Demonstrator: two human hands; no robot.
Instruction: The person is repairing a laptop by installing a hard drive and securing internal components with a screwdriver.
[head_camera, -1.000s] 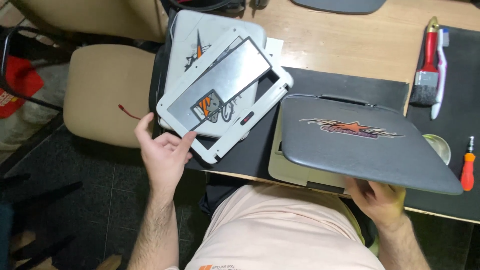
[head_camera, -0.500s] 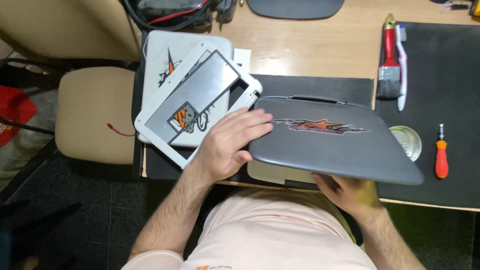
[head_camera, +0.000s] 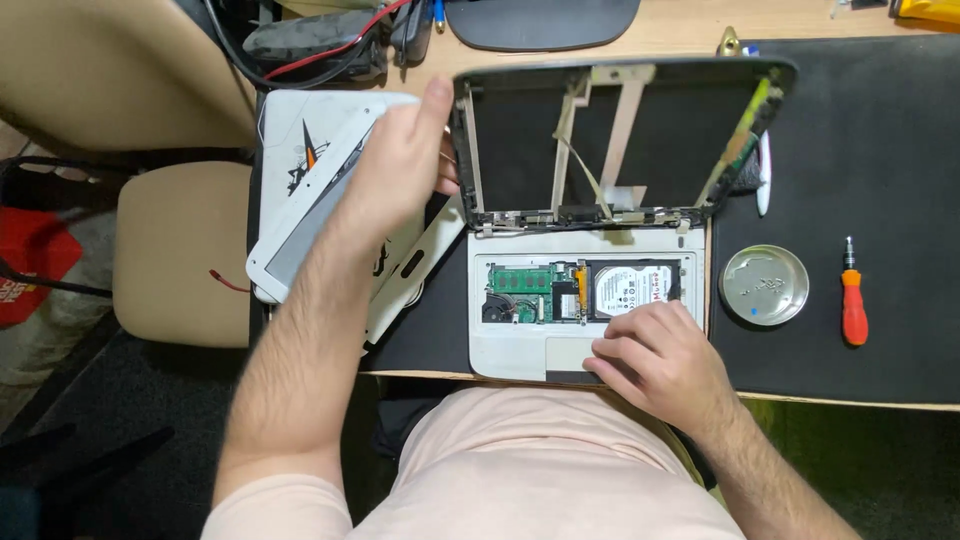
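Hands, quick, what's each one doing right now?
Left hand: gripping the left edge of the laptop lid, holding it upright.
Right hand: open, fingers flat on the laptop base.

The person wore a pale peach short-sleeved T-shirt (head_camera: 540, 470), plain across the chest as far as the head view showed. The sleeve (head_camera: 265, 505) on the left arm ended above the elbow with a plain hem. Both forearms were bare and carried visible hair. The left hand (head_camera: 395, 165) and the right hand (head_camera: 660, 360) were bare: neither wore a glove, and neither showed a ring or a wristband. The nails were short and unpainted.
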